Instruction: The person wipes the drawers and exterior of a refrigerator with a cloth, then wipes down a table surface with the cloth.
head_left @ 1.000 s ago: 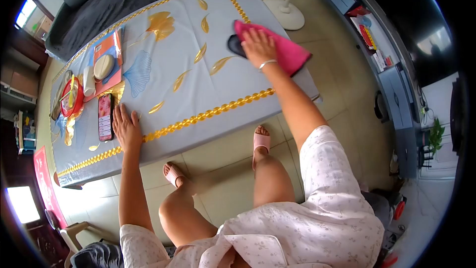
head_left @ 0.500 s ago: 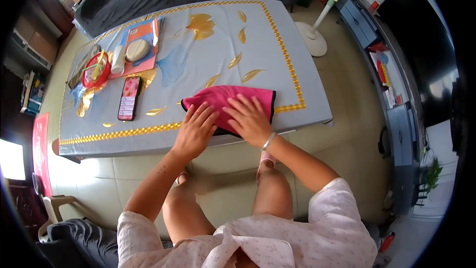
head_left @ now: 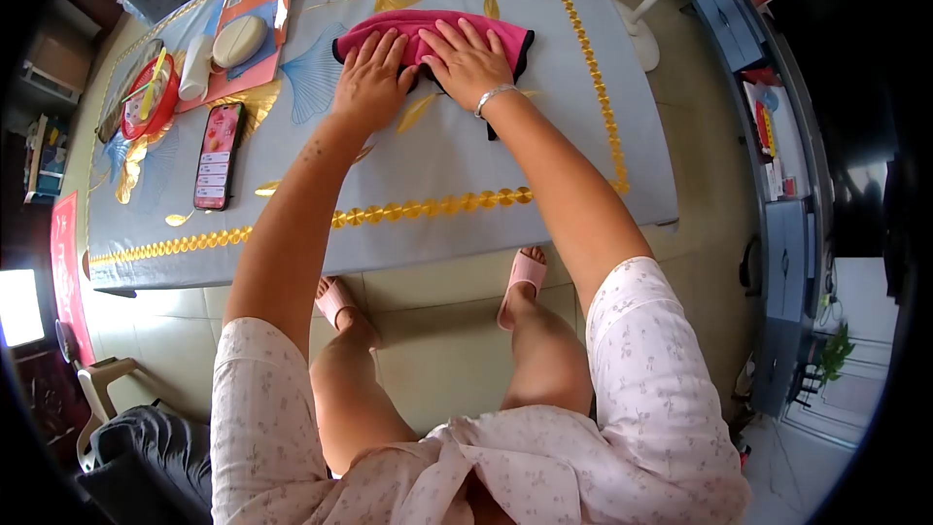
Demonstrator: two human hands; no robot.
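A pink cloth with black edging lies rumpled on the patterned tablecloth, toward the far half of the table. My left hand rests flat on its left part, fingers stretched forward. On its right part lies my right hand, palm down with fingers spread, a silver bracelet at the wrist. Both hands press on top of the cloth rather than gripping it. Part of the cloth is hidden under them, and a dark-edged corner hangs toward me below the right hand.
Left of the cloth lie a phone with its screen lit, a red basket, a white bottle, a round cream case and an orange booklet. A standing fan is beyond the table's right edge.
Both hands have slid away from me across the table, carrying the pink cloth from near the front edge to the far half. My arms are now stretched out further.
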